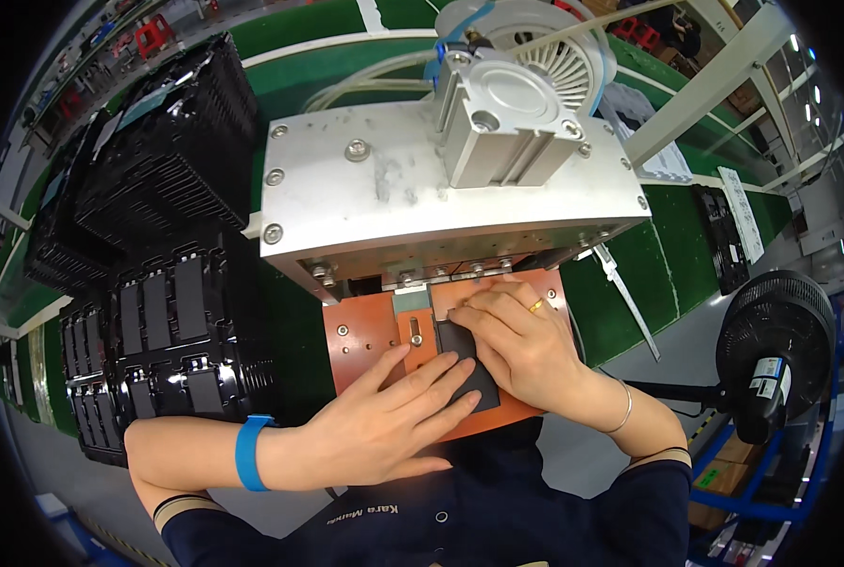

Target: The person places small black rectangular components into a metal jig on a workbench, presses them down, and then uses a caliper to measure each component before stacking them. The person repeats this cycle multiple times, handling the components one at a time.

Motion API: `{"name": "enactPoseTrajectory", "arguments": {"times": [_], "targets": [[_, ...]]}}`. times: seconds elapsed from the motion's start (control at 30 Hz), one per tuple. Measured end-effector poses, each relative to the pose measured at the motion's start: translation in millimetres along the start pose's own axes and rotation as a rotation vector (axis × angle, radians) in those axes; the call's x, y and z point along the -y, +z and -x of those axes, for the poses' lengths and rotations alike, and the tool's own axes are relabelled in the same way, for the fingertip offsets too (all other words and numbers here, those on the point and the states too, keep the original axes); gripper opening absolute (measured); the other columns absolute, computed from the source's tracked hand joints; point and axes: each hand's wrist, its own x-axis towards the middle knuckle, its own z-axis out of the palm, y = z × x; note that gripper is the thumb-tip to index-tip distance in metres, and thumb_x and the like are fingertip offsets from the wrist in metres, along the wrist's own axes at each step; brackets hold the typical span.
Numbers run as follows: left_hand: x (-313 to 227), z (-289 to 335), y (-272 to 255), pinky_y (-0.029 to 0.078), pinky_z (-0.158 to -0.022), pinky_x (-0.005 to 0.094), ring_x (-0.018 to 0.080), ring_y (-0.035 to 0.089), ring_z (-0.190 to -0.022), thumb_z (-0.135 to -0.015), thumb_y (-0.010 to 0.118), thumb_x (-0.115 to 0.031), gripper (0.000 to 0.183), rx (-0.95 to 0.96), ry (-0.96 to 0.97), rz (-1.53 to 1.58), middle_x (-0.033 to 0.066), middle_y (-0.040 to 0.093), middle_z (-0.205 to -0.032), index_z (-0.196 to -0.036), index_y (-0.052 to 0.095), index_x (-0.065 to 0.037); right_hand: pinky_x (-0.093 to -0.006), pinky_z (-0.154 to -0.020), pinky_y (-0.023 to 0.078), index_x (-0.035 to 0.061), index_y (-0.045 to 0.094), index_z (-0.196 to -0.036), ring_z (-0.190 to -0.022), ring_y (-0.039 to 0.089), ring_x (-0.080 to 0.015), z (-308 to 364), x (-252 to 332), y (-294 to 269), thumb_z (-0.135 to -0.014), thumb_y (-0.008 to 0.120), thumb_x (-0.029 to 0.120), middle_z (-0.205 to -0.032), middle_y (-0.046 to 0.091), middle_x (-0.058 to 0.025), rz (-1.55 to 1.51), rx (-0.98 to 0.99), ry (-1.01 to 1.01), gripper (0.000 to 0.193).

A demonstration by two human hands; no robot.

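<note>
A flat dark grey battery (479,381) lies on the orange base plate (359,326) under a silver press (365,203). My left hand (384,420) comes in from the left with its fingers spread, the tips resting on the battery's left side and face. It does not grip anything. My right hand (526,345) is bent over the battery's far end and right edge. Its fingers are curled together and pinch near the top corner, where the battery's end is partly hidden. An orange raised block (416,331) with a slot and a screw sits just left of the battery.
On the left, black trays (219,312) hold several similar dark batteries, with stacked black trays (172,151) behind. A metal cylinder (512,118) tops the press. A caliper-like silver tool (630,298) lies on the green mat at right, near a black fan (772,340).
</note>
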Motion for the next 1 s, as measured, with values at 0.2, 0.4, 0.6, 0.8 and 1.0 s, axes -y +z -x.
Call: {"name": "enactPoseTrajectory", "arguments": {"times": [0.2, 0.4, 0.6, 0.8, 1.0], "targets": [[-1, 0, -1, 0.036, -0.105, 0.0511, 0.027, 0.046, -0.131, -0.09, 0.056, -0.055, 0.063, 0.028, -0.005, -0.02, 0.0148, 0.046, -0.144, -0.137, 0.05, -0.012, -0.0411, -0.087, 0.048, 0.0066, 0.069, -0.104, -0.099, 0.056, -0.0299, 0, 2, -1, -0.071, 0.067, -0.003, -0.111, 0.058, -0.0089, -0.037, -0.02, 0.102, 0.034], [1, 0, -1, 0.032, -0.108, 0.0514, 0.0274, 0.043, -0.134, -0.09, 0.057, -0.053, 0.066, 0.029, -0.006, -0.015, 0.0162, 0.044, -0.145, -0.138, 0.048, -0.009, -0.0393, -0.086, 0.047, 0.0106, 0.07, -0.107, -0.105, 0.053, -0.03, 0, 1, -4, -0.071, 0.068, -0.001, -0.114, 0.057, -0.0088, -0.032, 0.06, 0.049, 0.038], [2, -1, -2, 0.03, -0.11, 0.0517, 0.0288, 0.04, -0.137, -0.089, 0.057, -0.054, 0.068, 0.043, -0.018, 0.019, 0.0165, 0.042, -0.147, -0.139, 0.047, -0.009, -0.0381, -0.084, 0.047, 0.0089, 0.068, -0.111, -0.101, 0.056, -0.0281, 3, 0, -9, -0.074, 0.073, 0.009, -0.117, 0.058, -0.0096, -0.032, -0.044, 0.085, 0.038], [5, 1, -3, 0.028, -0.111, 0.0524, 0.0323, 0.037, -0.139, -0.088, 0.057, -0.057, 0.069, 0.009, -0.086, 0.085, 0.017, 0.043, -0.146, -0.138, 0.05, -0.01, -0.0405, -0.092, 0.051, 0.0033, 0.067, -0.111, -0.113, 0.06, -0.0317, 39, 16, -30, -0.076, 0.079, 0.026, -0.123, 0.06, -0.0143, -0.222, 0.136, 0.07, 0.044], [16, -3, -6, 0.026, -0.112, 0.0543, 0.0369, 0.032, -0.141, -0.086, 0.059, -0.06, 0.074, -0.01, -0.151, 0.101, 0.0191, 0.039, -0.148, -0.138, 0.049, -0.008, -0.039, -0.095, 0.053, 0.0015, 0.068, -0.107, -0.115, 0.062, -0.0315, 29, 7, -20, -0.077, 0.078, 0.026, -0.122, 0.062, -0.0159, -0.16, 0.11, 0.021, 0.04]]}}
